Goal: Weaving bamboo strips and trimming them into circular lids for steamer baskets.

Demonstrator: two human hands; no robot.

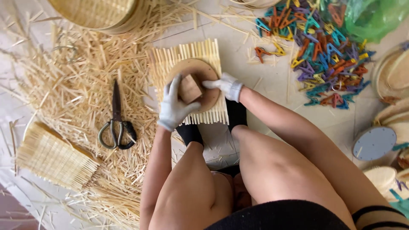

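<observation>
A square woven bamboo mat (174, 57) lies on the floor in front of me. On it rests a round wooden disc (211, 96) with a small wooden block (189, 89) at its middle. My left hand (172, 108), in a white glove, is closed around the block from the left. My right hand (225, 84), also gloved, presses its fingers on the disc just right of the block. My feet in black socks (235, 114) hold the mat's near edge.
Black-handled scissors (116, 123) lie to the left among bamboo strip scraps (76, 89). Another woven mat (51, 157) is at lower left, a bamboo basket (96, 12) at the top, colourful clothespins (324, 47) at upper right, round lids (375, 142) on the right.
</observation>
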